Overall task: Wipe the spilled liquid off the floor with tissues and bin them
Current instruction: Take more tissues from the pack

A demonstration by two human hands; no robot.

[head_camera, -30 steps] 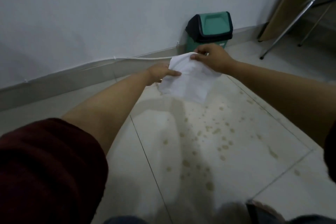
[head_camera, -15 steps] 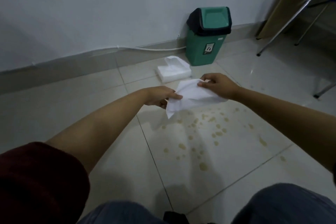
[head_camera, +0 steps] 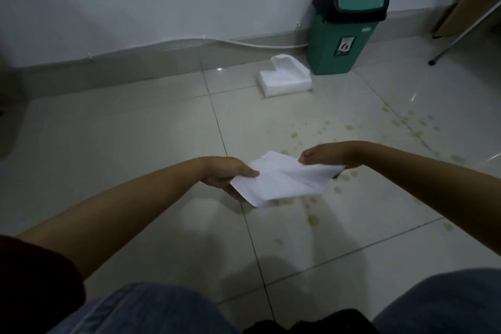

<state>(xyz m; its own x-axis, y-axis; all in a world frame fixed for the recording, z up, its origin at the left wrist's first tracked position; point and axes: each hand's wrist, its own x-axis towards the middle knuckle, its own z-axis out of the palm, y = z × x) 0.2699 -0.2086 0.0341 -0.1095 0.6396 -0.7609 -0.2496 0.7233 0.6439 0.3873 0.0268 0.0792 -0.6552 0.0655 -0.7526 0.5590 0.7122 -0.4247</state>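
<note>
Pale tiled floor [head_camera: 135,144] by a white wall, yellowish drops [head_camera: 347,127] everywhere, green bin [head_camera: 341,46] behind. My left hand [head_camera: 227,173] and right hand [head_camera: 325,156] pinch the tissue [head_camera: 282,182], now lower than before.

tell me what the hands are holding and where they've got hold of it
Both hands hold one white tissue above the floor: the left hand pinches its left edge, the right hand grips its upper right edge.

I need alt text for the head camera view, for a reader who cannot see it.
Two hands, left hand and right hand, hold a white tissue stretched above yellowish spilled drops on a tiled floor. A tissue pack and green swing-lid bin stand by the wall.
</note>
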